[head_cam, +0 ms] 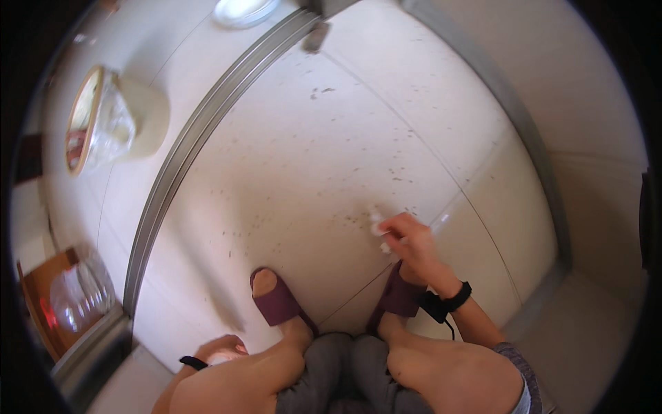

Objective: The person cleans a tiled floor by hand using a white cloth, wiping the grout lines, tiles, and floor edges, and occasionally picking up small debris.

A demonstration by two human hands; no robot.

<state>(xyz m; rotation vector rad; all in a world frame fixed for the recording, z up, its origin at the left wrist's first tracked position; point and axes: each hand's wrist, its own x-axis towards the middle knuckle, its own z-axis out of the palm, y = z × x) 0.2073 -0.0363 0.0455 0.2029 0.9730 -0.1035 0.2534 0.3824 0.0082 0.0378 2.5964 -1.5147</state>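
Observation:
My right hand (412, 243) is low over the tiled floor (320, 171), in front of my right foot, its fingers closed on a small crumpled piece of white tissue or similar material (378, 226). Another small white scrap (385, 248) lies just beside it. Dark specks (351, 219) are scattered over the pale tiles, many of them ahead of the hand. My left hand (225, 348) is beside my left knee, partly hidden by the leg; something whitish shows by its fingers, but I cannot tell what it is.
A metal door track (207, 108) curves along the left. Beyond it are a waste bin with a plastic liner (147, 116), a round white object (244, 11) and a clear plastic container (83, 295). A grey edging strip (532, 124) borders the right wall. Purple slippers (277, 306) are on my feet.

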